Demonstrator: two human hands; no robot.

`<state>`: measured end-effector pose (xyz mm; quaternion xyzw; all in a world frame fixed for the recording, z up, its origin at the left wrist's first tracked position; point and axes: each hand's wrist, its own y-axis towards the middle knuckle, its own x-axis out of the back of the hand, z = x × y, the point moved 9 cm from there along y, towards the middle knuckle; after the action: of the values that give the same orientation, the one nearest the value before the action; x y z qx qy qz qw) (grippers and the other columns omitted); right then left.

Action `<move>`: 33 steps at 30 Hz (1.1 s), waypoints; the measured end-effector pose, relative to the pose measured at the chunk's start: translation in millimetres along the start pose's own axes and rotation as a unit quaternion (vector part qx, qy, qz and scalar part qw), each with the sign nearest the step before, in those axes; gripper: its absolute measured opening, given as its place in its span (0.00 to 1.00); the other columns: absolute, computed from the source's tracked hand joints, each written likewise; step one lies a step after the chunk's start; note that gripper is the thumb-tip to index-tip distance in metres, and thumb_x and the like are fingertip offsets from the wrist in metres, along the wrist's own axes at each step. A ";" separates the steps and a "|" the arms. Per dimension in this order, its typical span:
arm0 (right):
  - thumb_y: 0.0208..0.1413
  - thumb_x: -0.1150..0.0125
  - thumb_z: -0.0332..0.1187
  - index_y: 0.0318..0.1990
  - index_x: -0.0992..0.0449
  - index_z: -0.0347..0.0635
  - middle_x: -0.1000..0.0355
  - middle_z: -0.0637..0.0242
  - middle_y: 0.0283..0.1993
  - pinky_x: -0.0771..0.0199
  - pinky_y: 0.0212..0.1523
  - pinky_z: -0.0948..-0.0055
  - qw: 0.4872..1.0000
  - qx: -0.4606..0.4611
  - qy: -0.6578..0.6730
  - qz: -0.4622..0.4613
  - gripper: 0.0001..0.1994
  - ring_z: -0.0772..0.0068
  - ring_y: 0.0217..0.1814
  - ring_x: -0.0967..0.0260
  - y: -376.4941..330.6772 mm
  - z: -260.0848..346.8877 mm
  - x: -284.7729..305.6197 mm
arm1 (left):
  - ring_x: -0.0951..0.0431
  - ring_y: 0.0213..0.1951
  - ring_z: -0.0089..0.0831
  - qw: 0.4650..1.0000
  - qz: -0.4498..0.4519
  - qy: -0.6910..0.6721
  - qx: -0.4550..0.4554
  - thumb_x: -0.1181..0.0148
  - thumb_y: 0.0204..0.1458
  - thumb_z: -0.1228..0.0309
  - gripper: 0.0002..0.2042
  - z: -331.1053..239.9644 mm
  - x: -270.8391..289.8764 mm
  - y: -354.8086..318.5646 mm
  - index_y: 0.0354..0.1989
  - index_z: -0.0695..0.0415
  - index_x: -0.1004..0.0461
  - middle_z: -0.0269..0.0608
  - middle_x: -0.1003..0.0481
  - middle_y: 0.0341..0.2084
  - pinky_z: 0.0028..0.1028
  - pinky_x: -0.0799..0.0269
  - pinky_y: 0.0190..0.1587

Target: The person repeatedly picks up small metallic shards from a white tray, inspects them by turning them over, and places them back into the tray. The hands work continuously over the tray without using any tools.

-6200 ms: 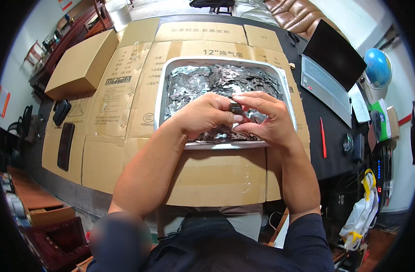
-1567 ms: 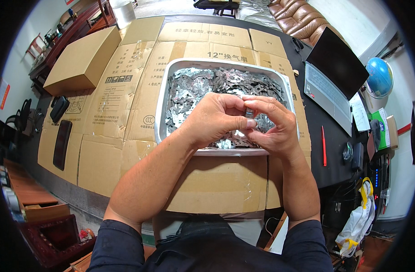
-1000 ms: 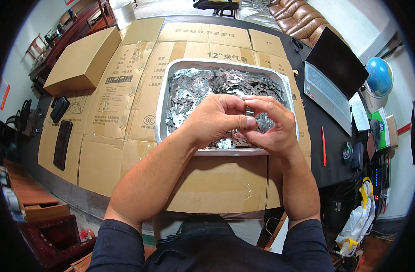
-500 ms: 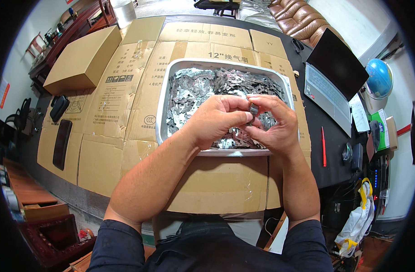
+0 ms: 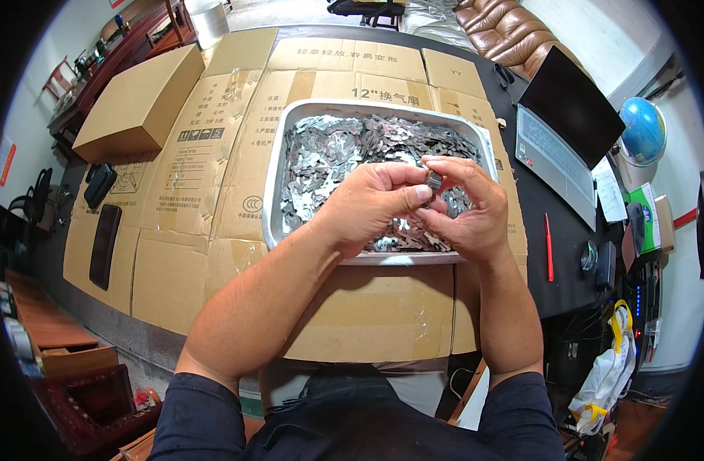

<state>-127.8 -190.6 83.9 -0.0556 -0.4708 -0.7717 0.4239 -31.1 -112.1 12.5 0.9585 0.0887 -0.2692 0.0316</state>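
Observation:
Both hands meet over the near right part of a white tray (image 5: 275,201) heaped with thin, flat metal pieces (image 5: 321,165). Between the fingertips is a small stack of metal pieces (image 5: 435,181), dark grey and shiny on its edges. My left hand (image 5: 371,201) pinches the stack from the left with thumb and forefinger. From the right, my right hand (image 5: 473,206) closes its thumb and fingers around it. The fingers hide part of the stack.
Flattened cardboard (image 5: 367,315) covers most of the black table. A cardboard box (image 5: 141,100) and a phone (image 5: 105,246) lie to the left. At the right are a laptop (image 5: 556,157), a red pen (image 5: 549,247) and a globe (image 5: 642,131).
The stack has turned slightly and shifted a little to the right between my fingertips. My hands stay over the tray, and the tray itself looks unmoved.

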 end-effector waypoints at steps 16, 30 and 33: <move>0.43 0.19 0.20 0.55 0.17 0.40 0.19 0.57 0.53 0.14 0.40 0.75 1.000 0.009 0.007 -0.004 0.27 0.73 0.43 0.19 -0.4 2.3 0.2 | 0.15 0.50 0.35 1.000 -0.025 -0.009 0.008 0.38 0.66 0.77 0.14 0.7 2.2 -1.5 0.58 0.68 0.24 0.50 0.17 0.47 0.29 0.17 0.54; 0.42 0.19 0.22 0.53 0.17 0.39 0.18 0.58 0.51 0.15 0.42 0.74 1.000 0.016 -0.004 -0.003 0.26 0.73 0.42 0.19 0.2 3.9 -2.4 | 0.14 0.48 0.35 1.000 -0.015 0.000 0.009 0.36 0.64 0.78 0.13 -1.6 2.1 -2.1 0.56 0.67 0.22 0.51 0.16 0.45 0.31 0.17 0.54; 0.42 0.19 0.22 0.53 0.17 0.40 0.18 0.58 0.51 0.15 0.43 0.73 1.000 0.006 -0.003 -0.001 0.26 0.72 0.43 0.19 -0.4 2.9 -2.8 | 0.14 0.47 0.34 1.000 -0.015 0.002 0.008 0.37 0.64 0.78 0.13 -1.8 2.0 -2.3 0.56 0.67 0.22 0.51 0.16 0.44 0.31 0.17 0.54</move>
<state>-127.2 -186.6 83.9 -0.0547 -0.4769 -0.7691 0.4219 -28.9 -109.4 12.9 0.9578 0.1009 -0.2685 0.0199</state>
